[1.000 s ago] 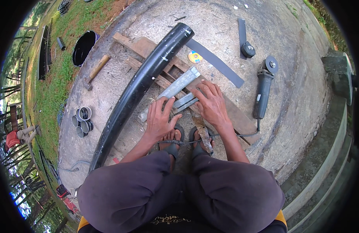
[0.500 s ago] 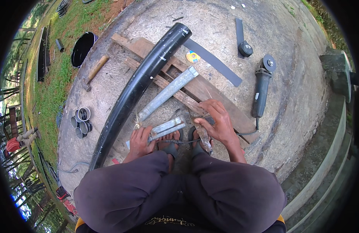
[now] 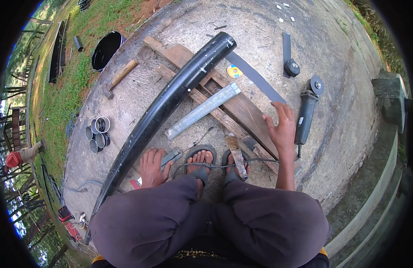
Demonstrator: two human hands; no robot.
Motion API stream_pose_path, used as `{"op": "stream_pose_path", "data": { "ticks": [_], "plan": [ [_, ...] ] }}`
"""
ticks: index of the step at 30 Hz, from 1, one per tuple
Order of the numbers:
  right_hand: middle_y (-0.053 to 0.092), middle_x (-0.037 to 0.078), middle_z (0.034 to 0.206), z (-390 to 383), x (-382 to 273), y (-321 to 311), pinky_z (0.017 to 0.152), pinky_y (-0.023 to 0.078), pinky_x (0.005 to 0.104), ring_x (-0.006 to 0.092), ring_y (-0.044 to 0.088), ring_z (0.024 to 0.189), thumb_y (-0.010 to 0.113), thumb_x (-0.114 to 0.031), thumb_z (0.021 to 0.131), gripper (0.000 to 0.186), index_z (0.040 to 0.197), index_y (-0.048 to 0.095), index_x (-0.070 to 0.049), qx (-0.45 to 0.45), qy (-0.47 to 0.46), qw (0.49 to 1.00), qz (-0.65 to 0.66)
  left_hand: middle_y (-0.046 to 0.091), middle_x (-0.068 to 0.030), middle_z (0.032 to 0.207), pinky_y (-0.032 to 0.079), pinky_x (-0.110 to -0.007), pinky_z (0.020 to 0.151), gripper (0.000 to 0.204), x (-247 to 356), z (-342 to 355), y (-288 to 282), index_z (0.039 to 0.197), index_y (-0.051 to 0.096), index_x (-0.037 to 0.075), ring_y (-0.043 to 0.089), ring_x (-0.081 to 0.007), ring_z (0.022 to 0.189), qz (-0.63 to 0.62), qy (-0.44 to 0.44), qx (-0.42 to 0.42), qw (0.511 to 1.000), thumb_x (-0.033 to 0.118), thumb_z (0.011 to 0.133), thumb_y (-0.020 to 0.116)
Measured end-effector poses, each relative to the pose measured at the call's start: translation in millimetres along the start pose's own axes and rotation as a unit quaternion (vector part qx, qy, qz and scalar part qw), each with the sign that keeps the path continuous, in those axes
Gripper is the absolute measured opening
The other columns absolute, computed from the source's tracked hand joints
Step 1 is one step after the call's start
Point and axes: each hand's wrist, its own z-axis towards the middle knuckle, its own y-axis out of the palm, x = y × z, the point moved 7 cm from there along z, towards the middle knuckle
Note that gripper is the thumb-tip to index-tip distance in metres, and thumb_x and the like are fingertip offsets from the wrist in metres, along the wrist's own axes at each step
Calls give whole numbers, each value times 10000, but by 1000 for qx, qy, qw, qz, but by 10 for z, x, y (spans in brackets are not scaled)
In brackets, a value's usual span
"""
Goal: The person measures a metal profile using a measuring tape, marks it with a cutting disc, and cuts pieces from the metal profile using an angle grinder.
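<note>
My left hand point(image 3: 155, 168) has its fingers curled on a short galvanized metal piece point(image 3: 172, 156) at lower left, beside a long black pipe point(image 3: 162, 110). My right hand point(image 3: 282, 127) is open above the right part of the wooden boards point(image 3: 240, 111), fingertips near the end of a dark flat strip point(image 3: 253, 77) and left of an angle grinder point(image 3: 307, 114). A longer galvanized length point(image 3: 199, 111) lies across the boards, between the pipe and my right hand. A rusty flat piece point(image 3: 236, 158) lies between my sandalled feet, with a cable crossing there.
A hammer point(image 3: 120, 76), pipe rings point(image 3: 99, 134), a cutting disc point(image 3: 234, 71) and a black round object on a strip point(image 3: 292, 67) lie on the concrete. A bucket point(image 3: 106, 51) and another person point(image 3: 20, 158) are at left. A concrete railing point(image 3: 389, 102) runs along the right.
My left hand has moved down and left with the short metal piece, away from the longer one. My right hand first moved down, then rose rightward toward the grinder and strip.
</note>
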Motion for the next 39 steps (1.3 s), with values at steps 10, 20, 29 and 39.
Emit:
{"op": "stream_pose_path", "data": {
  "ticks": [10,20,29,39],
  "plan": [
    [716,303,1182,-121,1994,-268,970,532,498,470,697,1097,889,-538,764,922,1375,585,81,20,309,950,-39,623,-137,1285,470,-450,960,506,813,1178,-347,1330,647,70,613,-355,1137,-112,116,36,986,204,868,805],
    [724,318,1087,170,2350,-91,883,560,481,422,731,1006,848,-342,661,727,1180,634,119,-50,358,932,-28,634,-144,1294,492,-465,1020,507,1326,1288,-202,1320,656,74,626,-366,1158,-245,185,-5,952,211,861,821],
    [708,147,877,-45,176,-253,737,557,400,267,696,776,869,-205,680,526,1088,648,42,-92,238,936,241,661,-181,1298,474,-443,1090,801,1588,1199,600,1408,583,43,627,-344,1257,-523,73,-299,795,403,776,920],
    [691,166,1013,243,-772,152,804,573,368,225,703,890,823,-324,818,610,1244,587,43,-229,114,671,696,662,-135,1140,523,-375,960,909,2277,1344,532,1357,532,-41,655,-231,1080,-618,60,-470,627,351,648,944]
  ]
}}
